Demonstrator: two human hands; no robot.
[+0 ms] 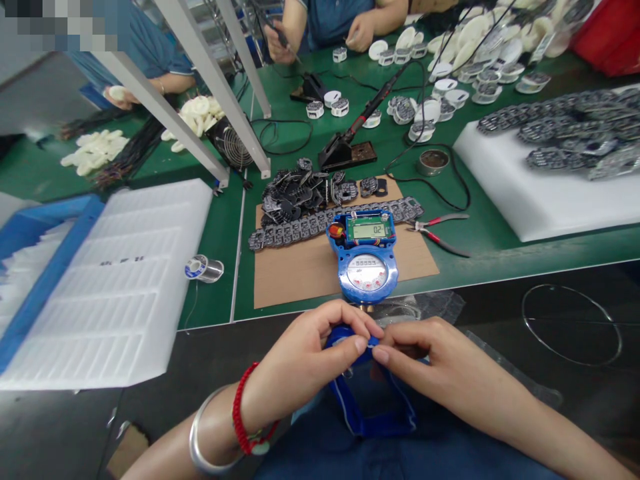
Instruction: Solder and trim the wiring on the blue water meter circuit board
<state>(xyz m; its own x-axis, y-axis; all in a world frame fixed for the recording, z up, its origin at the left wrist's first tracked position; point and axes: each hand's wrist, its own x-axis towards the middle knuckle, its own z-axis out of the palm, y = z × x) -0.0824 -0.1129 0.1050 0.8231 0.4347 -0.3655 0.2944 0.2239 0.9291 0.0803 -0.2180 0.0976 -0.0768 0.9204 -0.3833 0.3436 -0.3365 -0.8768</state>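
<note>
Low in front of my body, my left hand (320, 353) is closed on a blue piece (341, 335) whose exact kind I cannot make out. My right hand (433, 353) pinches its right edge, fingertips almost meeting those of the left. Beneath the hands a blue band (383, 425) forms a loop over my lap. Just beyond my fingers stands a blue water meter (370, 270) with a round dial. Its upper housing is open, showing a green circuit board (370, 230) with a lit display.
Cardboard (300, 270) lies under the meter, with rows of grey parts (295, 230) behind. Red-handled pliers (443, 233) are at right, a solder spool (204, 269) at left. Farther back are a soldering iron (367, 110), a white foam block (500, 180) and two people at work.
</note>
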